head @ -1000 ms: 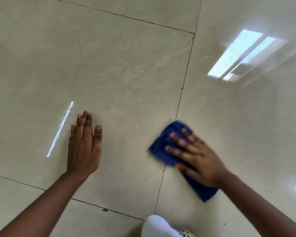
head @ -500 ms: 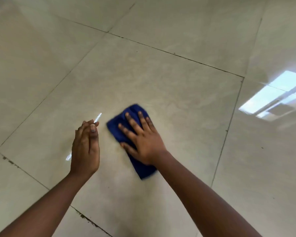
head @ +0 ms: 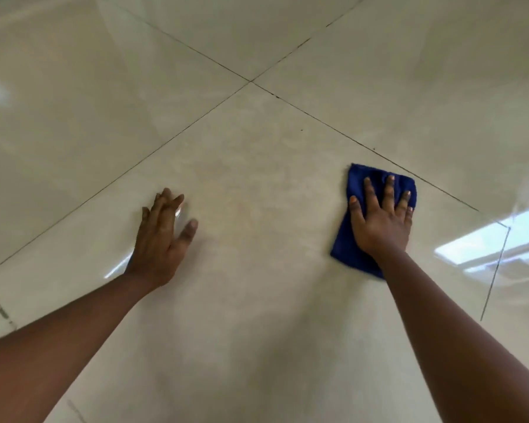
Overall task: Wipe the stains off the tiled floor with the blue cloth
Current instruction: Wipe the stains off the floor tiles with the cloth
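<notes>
We see our left forearm come in from the lower left corner and run up and to the right, nearly straight, to the left hand. That hand lies palm down on the floor, open and holding nothing; its fingers point away from us, close together, and the thumb stands out to the right. Whether the whole palm presses the tile or only rests on it we cannot tell. A bright streak of reflected light shows just beside the wrist on its left.

Between our hands the pale glossy tile lies bare. Dark grout lines cross at a point above and between the hands, and a few small dark specks sit near the line that runs down to the right.

Further right, the cloth, dark blue and folded, lies flat on the same tile, near that grout line but short of it. Our right hand lies flat on top of it, palm down, fingers spread wide and pointing away from us, pressing the cloth to the floor rather than clutching it. The cloth shows beyond the fingertips, and below the heel of the hand on the left. The right forearm runs from the lower right corner up and left to the wrist, stretched out straight. A window's reflection gleams on the floor at the right edge.
</notes>
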